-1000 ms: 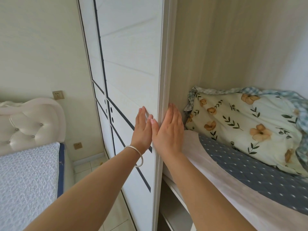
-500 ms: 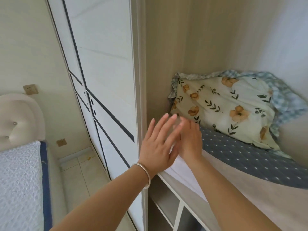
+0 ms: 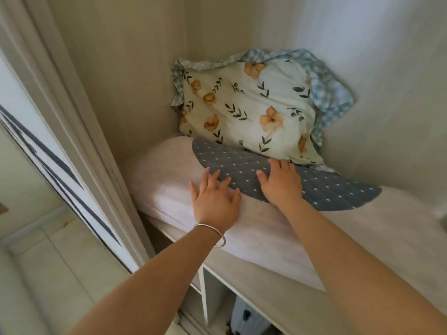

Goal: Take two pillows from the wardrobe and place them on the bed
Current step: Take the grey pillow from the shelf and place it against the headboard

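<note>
Inside the open wardrobe, a floral pillow [image 3: 249, 110] with a blue checked frill leans against the back corner. It rests on a long pale pink bundle [image 3: 278, 228] with a grey dotted quilted patch [image 3: 321, 189], lying on the wardrobe shelf [image 3: 242, 269]. My left hand [image 3: 215, 199], a thin bangle on its wrist, lies flat with fingers spread on the bundle's front edge. My right hand [image 3: 280, 182] lies flat on the grey patch, fingertips just short of the floral pillow. Neither hand grips anything. The bed is out of view.
The white sliding wardrobe door [image 3: 48, 146] with dark lines stands at the left. Below the shelf are lower compartments [image 3: 217, 303] with a pale object inside. Tiled floor [image 3: 48, 262] shows at the lower left.
Both hands left the sliding door's edge, moved right into the wardrobe and came down flat on the bundle. The view swung right, so the bed and headboard dropped out of sight.
</note>
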